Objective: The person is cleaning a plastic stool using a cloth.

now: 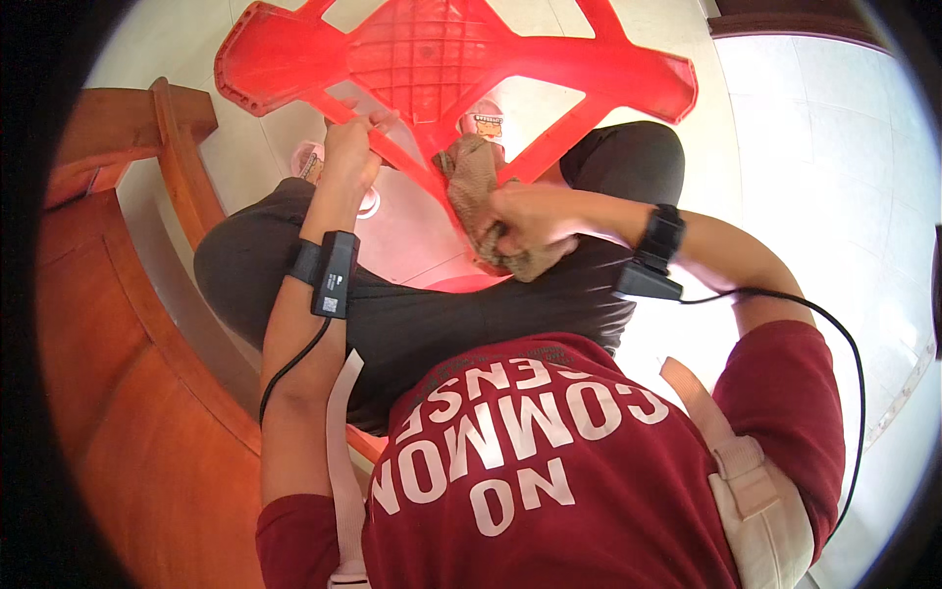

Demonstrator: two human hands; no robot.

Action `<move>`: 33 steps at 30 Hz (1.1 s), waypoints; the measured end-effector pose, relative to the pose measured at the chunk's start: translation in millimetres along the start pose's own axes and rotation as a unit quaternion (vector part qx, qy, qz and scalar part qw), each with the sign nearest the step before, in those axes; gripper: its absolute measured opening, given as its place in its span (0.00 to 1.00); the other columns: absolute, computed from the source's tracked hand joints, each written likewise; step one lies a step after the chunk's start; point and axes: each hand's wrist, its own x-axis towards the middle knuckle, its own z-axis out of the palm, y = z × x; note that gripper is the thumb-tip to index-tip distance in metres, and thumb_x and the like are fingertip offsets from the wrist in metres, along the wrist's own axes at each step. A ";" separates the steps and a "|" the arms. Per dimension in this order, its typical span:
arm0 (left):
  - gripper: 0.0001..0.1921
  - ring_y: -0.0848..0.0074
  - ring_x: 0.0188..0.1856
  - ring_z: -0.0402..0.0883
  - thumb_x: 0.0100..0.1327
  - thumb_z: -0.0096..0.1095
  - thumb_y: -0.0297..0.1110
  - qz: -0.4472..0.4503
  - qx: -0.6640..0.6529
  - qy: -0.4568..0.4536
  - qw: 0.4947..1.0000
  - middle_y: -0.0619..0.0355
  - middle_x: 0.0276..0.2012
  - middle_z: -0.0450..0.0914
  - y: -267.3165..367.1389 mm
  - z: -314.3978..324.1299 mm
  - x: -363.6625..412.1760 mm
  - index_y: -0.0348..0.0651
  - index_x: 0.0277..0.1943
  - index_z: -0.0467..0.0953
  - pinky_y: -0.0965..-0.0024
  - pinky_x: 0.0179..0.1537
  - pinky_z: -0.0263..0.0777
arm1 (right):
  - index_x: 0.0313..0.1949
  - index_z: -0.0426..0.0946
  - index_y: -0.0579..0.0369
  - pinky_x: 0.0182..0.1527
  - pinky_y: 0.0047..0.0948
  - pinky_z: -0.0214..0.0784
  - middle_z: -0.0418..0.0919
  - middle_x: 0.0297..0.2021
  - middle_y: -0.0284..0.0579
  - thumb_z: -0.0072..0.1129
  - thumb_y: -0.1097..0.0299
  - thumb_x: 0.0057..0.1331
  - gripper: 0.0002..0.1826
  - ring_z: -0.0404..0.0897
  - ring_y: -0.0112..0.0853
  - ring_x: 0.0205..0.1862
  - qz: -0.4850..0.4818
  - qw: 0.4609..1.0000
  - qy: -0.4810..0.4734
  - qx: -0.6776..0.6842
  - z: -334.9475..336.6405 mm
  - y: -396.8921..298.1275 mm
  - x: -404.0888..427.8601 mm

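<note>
A red moulded-plastic furniture piece (423,55) with a ribbed middle panel and several struts is held in front of my legs. Its top runs out of view. My left hand (353,147) grips a slanting strut on the left side, fingers wrapped behind it. In my right hand (533,221) is a bunched brown cloth (471,180). The cloth lies against the lower tip of the red plastic, near my lap, and covers part of the struts there.
A brown wooden bench or chair (140,309) stands close on my left. Pale floor tiles (780,169) spread to the right, with a dark brown edge (798,26) at the top right. Slippers (486,121) show below the red plastic. A cable (846,346) hangs from my right wrist device.
</note>
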 end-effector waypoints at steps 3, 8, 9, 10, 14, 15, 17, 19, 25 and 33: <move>0.29 0.48 0.57 0.72 0.55 0.37 0.11 -0.006 0.019 0.027 0.999 0.45 0.44 0.66 -0.9 -3.2 4.2 0.46 0.60 0.51 0.42 0.51 0.70 | 0.41 0.78 0.60 0.44 0.38 0.70 0.79 0.35 0.53 0.62 0.72 0.50 0.17 0.79 0.46 0.40 0.022 0.999 0.026 -0.024 -0.7 14.0 36.7; 0.26 0.57 0.48 0.78 0.58 0.35 0.13 0.014 0.009 -0.025 1.000 0.49 0.41 0.67 -3.7 -2.5 8.4 0.48 0.58 0.51 0.47 0.42 0.74 | 0.37 0.78 0.62 0.38 0.39 0.70 0.76 0.29 0.59 0.61 0.70 0.51 0.13 0.78 0.47 0.35 0.146 0.975 0.115 -0.121 -8.3 41.2 61.9; 0.26 0.57 0.48 0.78 0.58 0.35 0.13 0.015 0.008 -0.023 1.000 0.49 0.41 0.67 0.0 -5.1 6.6 0.48 0.58 0.51 0.47 0.42 0.74 | 0.37 0.77 0.62 0.38 0.40 0.70 0.76 0.30 0.59 0.61 0.70 0.50 0.14 0.78 0.48 0.35 0.038 0.992 0.118 -0.027 -7.1 26.3 48.1; 0.27 0.56 0.49 0.77 0.56 0.36 0.12 0.008 0.013 -0.016 1.000 0.49 0.41 0.68 4.1 -8.2 5.1 0.47 0.58 0.51 0.50 0.43 0.75 | 0.36 0.77 0.61 0.38 0.41 0.70 0.76 0.31 0.59 0.61 0.69 0.49 0.14 0.78 0.48 0.35 -0.069 0.988 0.117 0.067 -3.0 12.3 34.0; 0.29 0.58 0.49 0.76 0.55 0.37 0.12 0.019 0.013 -0.034 0.999 0.48 0.41 0.68 -7.1 -24.2 17.9 0.47 0.59 0.51 0.49 0.43 0.77 | 0.34 0.74 0.60 0.40 0.41 0.69 0.76 0.31 0.53 0.58 0.77 0.48 0.11 0.77 0.47 0.37 -0.052 0.995 0.056 -0.059 8.5 1.7 -6.0; 0.29 0.58 0.49 0.76 0.55 0.37 0.12 0.020 0.009 -0.041 0.999 0.48 0.41 0.68 3.8 -11.0 9.1 0.47 0.59 0.51 0.49 0.43 0.77 | 0.33 0.73 0.61 0.41 0.41 0.69 0.74 0.32 0.52 0.57 0.78 0.47 0.11 0.76 0.48 0.37 -0.040 0.994 0.065 -0.073 3.4 3.8 -9.4; 0.29 0.59 0.49 0.76 0.55 0.38 0.13 -0.024 0.102 -0.079 0.991 0.48 0.42 0.68 28.1 7.3 -11.3 0.48 0.60 0.50 0.44 0.43 0.77 | 0.33 0.73 0.61 0.40 0.41 0.69 0.74 0.34 0.52 0.56 0.79 0.47 0.11 0.77 0.48 0.37 0.048 0.996 0.049 -0.063 -19.2 5.1 -1.7; 0.29 0.59 0.48 0.76 0.56 0.38 0.13 -0.003 0.109 -0.101 0.989 0.49 0.43 0.67 30.9 2.6 1.6 0.48 0.60 0.49 0.42 0.42 0.76 | 0.34 0.74 0.60 0.35 0.40 0.70 0.72 0.38 0.52 0.54 0.80 0.49 0.11 0.79 0.46 0.33 0.026 0.986 0.072 -0.150 -38.4 41.0 6.0; 0.30 0.60 0.48 0.76 0.56 0.40 0.14 -0.006 0.102 -0.083 0.991 0.49 0.43 0.68 27.5 -14.2 -9.0 0.49 0.61 0.49 0.42 0.39 0.77 | 0.43 0.76 0.50 0.40 0.43 0.71 0.76 0.38 0.55 0.48 0.70 0.61 0.12 0.78 0.50 0.38 0.117 0.903 0.219 -0.350 -88.8 62.8 -3.4; 0.30 0.64 0.42 0.77 0.52 0.41 0.12 0.026 0.005 -0.088 0.996 0.53 0.36 0.71 53.6 -21.0 -6.8 0.47 0.58 0.55 0.57 0.40 0.76 | 0.36 0.78 0.57 0.40 0.44 0.70 0.80 0.33 0.55 0.54 0.75 0.50 0.12 0.79 0.49 0.37 0.091 0.962 0.069 -0.249 -60.1 63.7 33.6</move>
